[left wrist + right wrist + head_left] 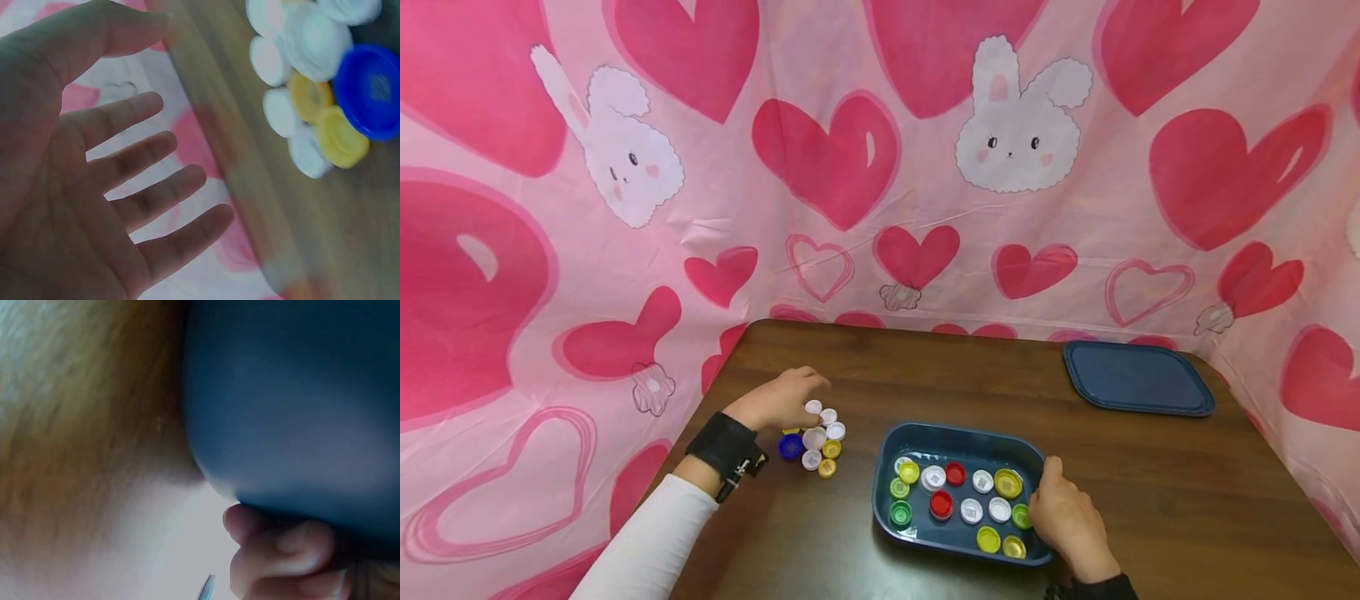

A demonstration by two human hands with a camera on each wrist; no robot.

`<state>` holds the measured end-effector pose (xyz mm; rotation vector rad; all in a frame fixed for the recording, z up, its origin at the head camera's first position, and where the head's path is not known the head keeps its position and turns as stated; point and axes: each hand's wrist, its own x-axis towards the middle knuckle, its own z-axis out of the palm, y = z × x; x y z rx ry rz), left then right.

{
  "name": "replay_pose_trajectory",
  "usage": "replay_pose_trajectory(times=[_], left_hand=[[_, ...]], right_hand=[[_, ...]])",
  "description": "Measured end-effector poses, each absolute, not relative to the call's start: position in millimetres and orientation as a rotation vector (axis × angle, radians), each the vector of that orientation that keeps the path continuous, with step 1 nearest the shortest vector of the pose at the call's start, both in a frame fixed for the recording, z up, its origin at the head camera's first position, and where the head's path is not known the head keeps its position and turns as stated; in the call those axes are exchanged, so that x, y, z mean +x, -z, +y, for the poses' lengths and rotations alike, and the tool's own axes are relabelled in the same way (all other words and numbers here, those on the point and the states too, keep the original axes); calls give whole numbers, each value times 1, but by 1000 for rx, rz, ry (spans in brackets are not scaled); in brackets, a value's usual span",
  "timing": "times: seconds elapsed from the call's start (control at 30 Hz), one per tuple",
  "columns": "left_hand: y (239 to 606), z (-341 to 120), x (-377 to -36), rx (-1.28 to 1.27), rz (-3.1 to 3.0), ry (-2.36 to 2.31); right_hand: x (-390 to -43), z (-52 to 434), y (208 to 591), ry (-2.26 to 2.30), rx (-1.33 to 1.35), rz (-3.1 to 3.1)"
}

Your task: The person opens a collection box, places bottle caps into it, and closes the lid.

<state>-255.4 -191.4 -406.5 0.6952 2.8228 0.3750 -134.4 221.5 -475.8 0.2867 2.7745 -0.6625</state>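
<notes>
I see my left hand [781, 402] hovering over a loose cluster of small round plastic bottle caps [817, 440] near the left edge of the brown wooden tabletop [1187, 500]; in the left wrist view its fingers [156, 194] are spread and straight, holding nothing, with the white, yellow and blue caps just beside them. My right hand [1067, 521] grips the right wall of the dark blue rectangular plastic tray [883, 467], thumb over the rim and fingers [281, 562] curled under its edge in the right wrist view. The tray sits near the front edge of the tabletop, holding red, white, yellow and green caps spread over its floor. A dark blue rectangular plastic lid [1137, 377] lies flat at the far right corner, well apart from the tray.
</notes>
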Motion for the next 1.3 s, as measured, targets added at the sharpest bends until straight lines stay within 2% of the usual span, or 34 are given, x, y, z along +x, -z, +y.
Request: replay_pose_trajectory(times=[0.5, 0.93, 1.3], left_hand=[[439, -226, -278, 515, 2834, -419], [464, -233, -289, 485, 2830, -414], [466, -228, -288, 492, 2860, -358]], right_hand=[[-134, 222, 477, 655, 280, 2801], [-133, 221, 478, 665, 285, 2796], [-134, 222, 480, 663, 293, 2793]])
